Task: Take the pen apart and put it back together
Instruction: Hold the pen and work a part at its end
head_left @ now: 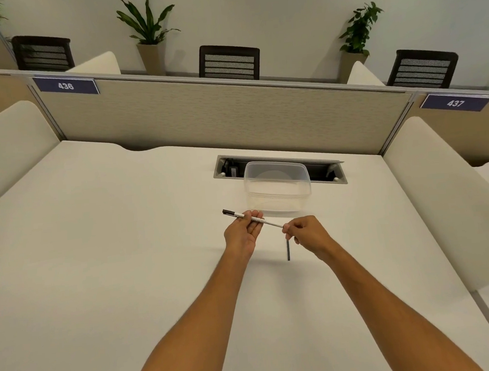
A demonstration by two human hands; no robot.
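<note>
Pen body: a slim white plastic barrel with a black end is held above the white counter, just in front of the clear rectangular plastic container, which I take as my landmark. The barrel runs slantwise, black end up and to the left of the container's near wall, the other end lower and nearer the container's right corner.

I see the left hand palm up under the barrel's middle, its fingers loosely curled and the barrel lying across them; the grip looks light, more a cradle than a clamp. The right hand is closed down on the barrel's lower end, thumb and forefinger pinched together there. What exactly sits between those fingertips I cannot tell.

A short dark thin rod-like piece lies on the counter in front of the container, just below the right hand and apart from the barrel. I cannot tell which part of the pen it is.

The container stands upright and open, with nothing visible in it. Behind it, touching its far edge in this view, is the grey recessed cable tray set into the counter.
</note>
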